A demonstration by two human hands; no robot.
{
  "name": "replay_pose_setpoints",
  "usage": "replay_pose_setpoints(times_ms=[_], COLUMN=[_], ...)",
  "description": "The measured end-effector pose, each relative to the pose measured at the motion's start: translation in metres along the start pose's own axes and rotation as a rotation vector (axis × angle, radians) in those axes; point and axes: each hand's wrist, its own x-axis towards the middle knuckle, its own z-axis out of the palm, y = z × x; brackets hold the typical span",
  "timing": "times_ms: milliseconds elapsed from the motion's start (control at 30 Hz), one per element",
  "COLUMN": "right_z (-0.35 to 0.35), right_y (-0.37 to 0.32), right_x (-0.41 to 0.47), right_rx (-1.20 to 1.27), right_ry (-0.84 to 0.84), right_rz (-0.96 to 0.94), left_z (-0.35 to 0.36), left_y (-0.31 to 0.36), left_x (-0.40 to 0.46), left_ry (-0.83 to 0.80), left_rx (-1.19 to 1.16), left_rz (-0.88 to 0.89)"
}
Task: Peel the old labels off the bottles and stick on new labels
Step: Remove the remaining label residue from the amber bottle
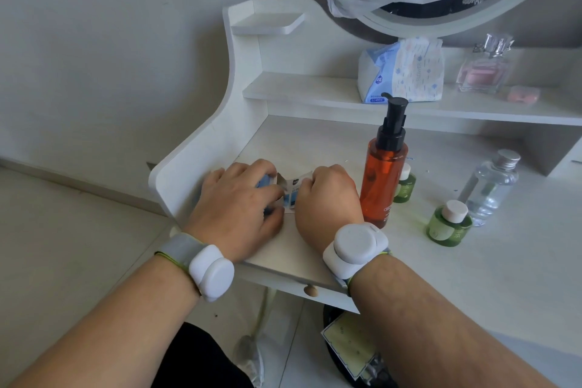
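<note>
1. A small blue bottle point(264, 182) lies near the desk's point(315, 142) front-left corner, mostly hidden under the left hand point(234, 203), which is closed around it.
2. A white and blue label point(291, 190) stretches from the bottle to the right hand point(327, 198), whose fingers pinch its free end.
3. Just right of that hand stands an orange pump bottle point(382, 173).
4. Further right stand two small green bottles point(448, 225) and a clear bottle point(491, 187).

A white dressing table point(315, 142) with shelves stands against a plain grey wall point(110, 41) on pale tiled floor point(63, 230).
</note>
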Motion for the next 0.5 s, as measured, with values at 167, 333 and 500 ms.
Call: replay_pose_setpoints(times_ms=[167,333,500], right_z=[0.0003,-0.0050,-0.0026], right_y=[-0.0006,-0.0019,0.0004], right_x=[-0.0016,-0.0043,-0.0041], right_rx=[0.026,-0.062,-0.030], right_ry=[0.023,0.018,0.050], right_rz=[-0.006,-0.071,-0.058], left_z=[-0.0020,0.0007,0.0001], left_y=[0.0045,0.0070,0.0098], left_x=[0.0049,0.0053,0.0058], left_ry=[-0.011,-0.021,-0.051], left_rx=[0.003,-0.021,-0.007], left_rz=[-0.002,-0.027,-0.037])
